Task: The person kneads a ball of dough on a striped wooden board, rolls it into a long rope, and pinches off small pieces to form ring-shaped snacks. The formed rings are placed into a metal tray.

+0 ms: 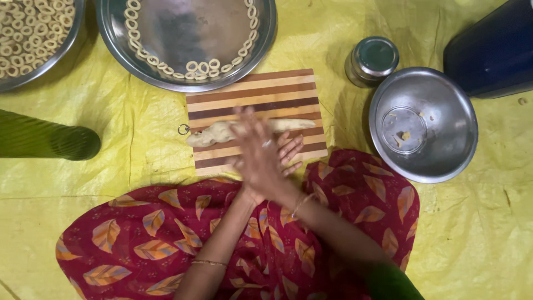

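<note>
A long pale dough roll (214, 133) lies across a striped wooden board (250, 91) in front of my lap. My right hand (256, 153) lies flat on the middle of the roll, its fingers blurred and spread toward the far side. My left hand (290, 151) is crossed beneath it, and only its fingers show, pointing right on the board just near of the dough. Neither hand is closed around anything. Both wrists wear thin bangles.
Past the board stands a steel plate (186, 41) with small dough rings along its rim. A second plate (33, 39) full of rings is at far left. On the right are a steel bowl (425, 125), a small steel pot (372, 60) and a dark blue container (494, 50). A green ribbed shape (47, 136) lies at left on the yellow sheet (139, 128).
</note>
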